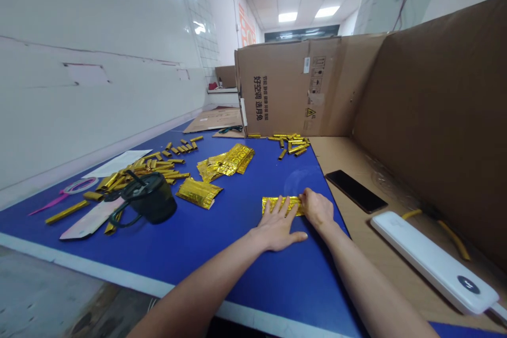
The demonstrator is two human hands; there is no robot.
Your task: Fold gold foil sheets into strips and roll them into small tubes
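Note:
A sheet of gold foil paper (268, 204) lies on the blue tabletop in front of me. Flat on it, with fingers spread, rests my left hand (278, 224), thumb pointing right. My right hand (318, 208) is closed at the sheet's right end, its fingers curled over that edge; the fingertips are partly hidden. To the left are a small stack of gold foil paper (198, 193) and a looser pile of gold foil sheets (232, 161). Narrow gold foil rolls (293, 143) lie in a heap beyond my hands.
At left stand a dark lidded mug (152, 198), many more gold rolls (158, 165), a tape roll (80, 186) and white paper (119, 162). Right, on cardboard, lie a phone (355, 190) and a white power bank (431, 259). A large cardboard box (293, 90) walls the back.

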